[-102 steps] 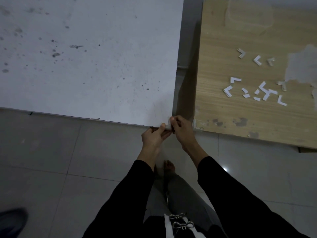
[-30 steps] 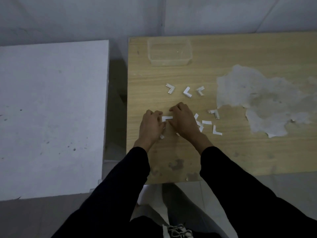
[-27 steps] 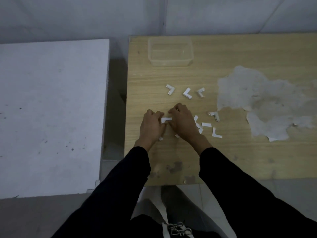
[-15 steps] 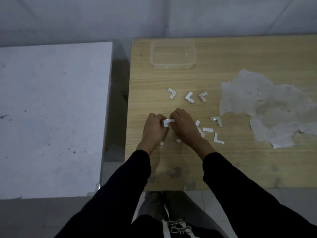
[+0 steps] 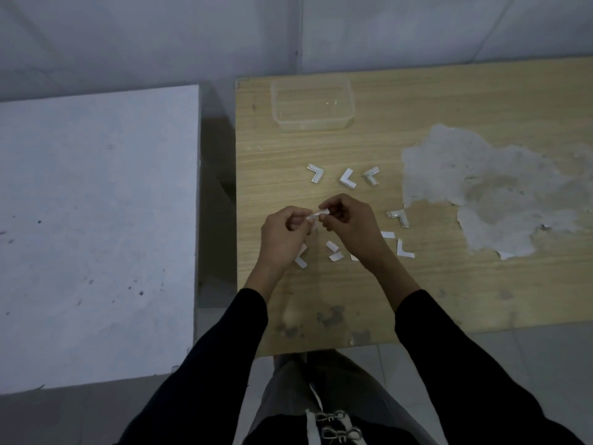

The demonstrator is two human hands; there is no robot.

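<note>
The left grip (image 5: 282,232) and the right grip (image 5: 349,223) meet just above the wooden tabletop (image 5: 449,91), each pinching one end of a small white corner piece (image 5: 318,215) between thumb and fingertips. Both are clenched on it, and the remaining fingers curl under, out of the way. The piece is held clear of the surface, between the two hands, most likely so its two ends can be pulled against each other. In this dim view it looks as if a backing strip is being peeled off, though that is hard to tell for certain.

The flat white slips (image 5: 333,252) lying directly beneath the hands seem to be spent strips, left where they fall because the work happens right above them. The unworked L-shaped pieces sit farther out. A row of three (image 5: 348,178) lies beyond the hands and another (image 5: 398,216) just to their right, all within easy reach yet apart from the scraps.

A clear plastic tub (image 5: 313,126) stands at the far edge of the tabletop, near enough to draw from but away from the working spot. A pale torn patch (image 5: 497,194) covers the right part of the wood, and a white slab (image 5: 96,220) lies to the left across a narrow gap.
</note>
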